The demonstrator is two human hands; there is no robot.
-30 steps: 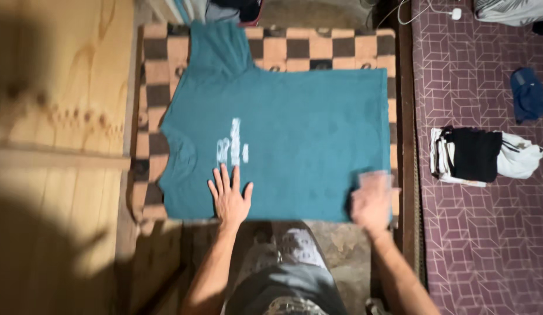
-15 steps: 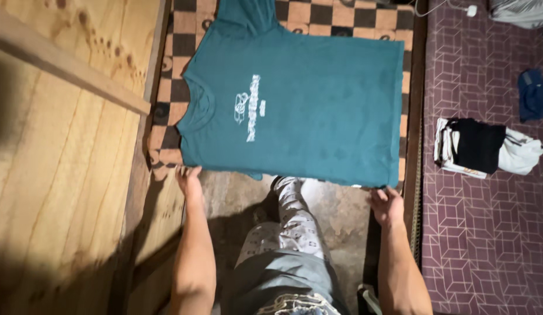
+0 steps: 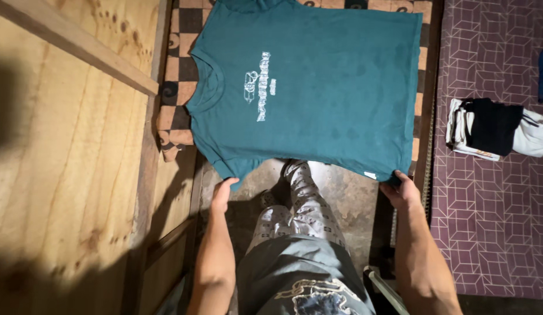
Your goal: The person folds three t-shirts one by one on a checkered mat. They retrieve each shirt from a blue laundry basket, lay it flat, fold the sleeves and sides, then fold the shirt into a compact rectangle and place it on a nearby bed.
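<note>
T-shirt [image 3: 318, 87] lies spread flat on checkered mat [image 3: 177, 87], collar to the left, hem to the right. Near edge overhangs the mat. Left hand [image 3: 223, 191] at the near sleeve corner; right hand [image 3: 401, 188] at the near hem corner. Wooden board [image 3: 67, 146] left of the mat. Patterned bedcover [image 3: 493, 198] to the right, folded clothes [image 3: 493, 128] on it.

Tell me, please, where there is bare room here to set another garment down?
The purple patterned mat is bare below the folded black-and-white clothes. The checkered surface is crowded: the teal T-shirt covers nearly all of it, with the left hand and right hand at its near edge.
</note>
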